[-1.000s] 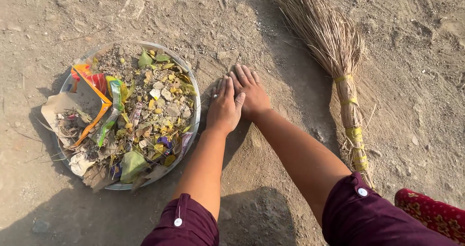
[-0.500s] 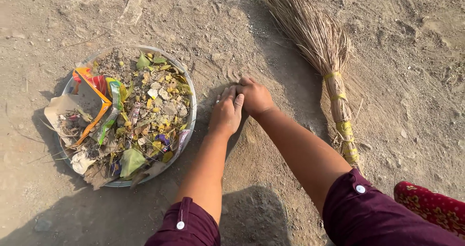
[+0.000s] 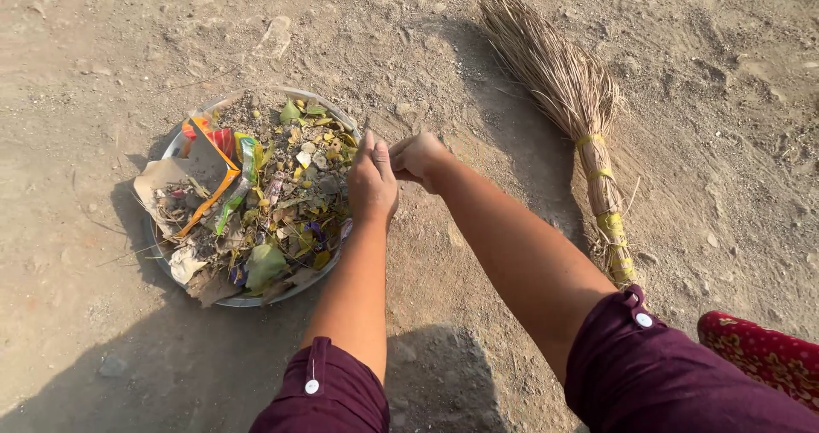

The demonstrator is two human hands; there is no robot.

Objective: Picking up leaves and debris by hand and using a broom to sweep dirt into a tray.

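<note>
Both hands (image 3: 394, 170) lifted off the dirt, cupped together, moved to the pan's rim (image 3: 345, 119)

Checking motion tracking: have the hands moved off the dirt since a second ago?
Yes. Both hands have lifted from the ground toward the metal pan, now cupped together at its right rim.

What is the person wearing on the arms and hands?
Both arms have dark maroon sleeves, rolled up above the elbows and each fastened with a small white button. The forearms are bare. The left hand and right hand wear no gloves.
</note>
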